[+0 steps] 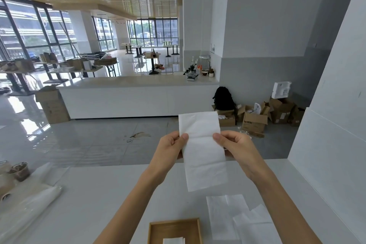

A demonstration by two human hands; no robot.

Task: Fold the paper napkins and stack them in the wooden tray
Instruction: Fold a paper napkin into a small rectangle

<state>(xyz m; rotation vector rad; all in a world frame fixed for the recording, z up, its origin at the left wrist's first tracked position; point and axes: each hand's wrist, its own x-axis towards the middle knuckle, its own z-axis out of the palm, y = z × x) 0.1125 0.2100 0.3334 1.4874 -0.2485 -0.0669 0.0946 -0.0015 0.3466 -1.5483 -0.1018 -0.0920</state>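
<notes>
I hold a white paper napkin [202, 150] upright in the air above the white counter; it hangs as a long strip. My left hand [170, 150] pinches its left edge and my right hand [235, 146] pinches its right edge, both at mid height. Several loose napkins [237, 218] lie flat on the counter at the lower right. The wooden tray [152, 232] sits at the bottom centre, and a folded white napkin [173, 240] lies inside it, partly cut off by the frame edge.
Clear plastic wrapping [29, 200] and a plastic cup with a dark filling [19, 171] sit at the counter's left end. A white wall panel [326, 154] borders the counter on the right. Beyond the counter are an open floor, another white counter and cardboard boxes.
</notes>
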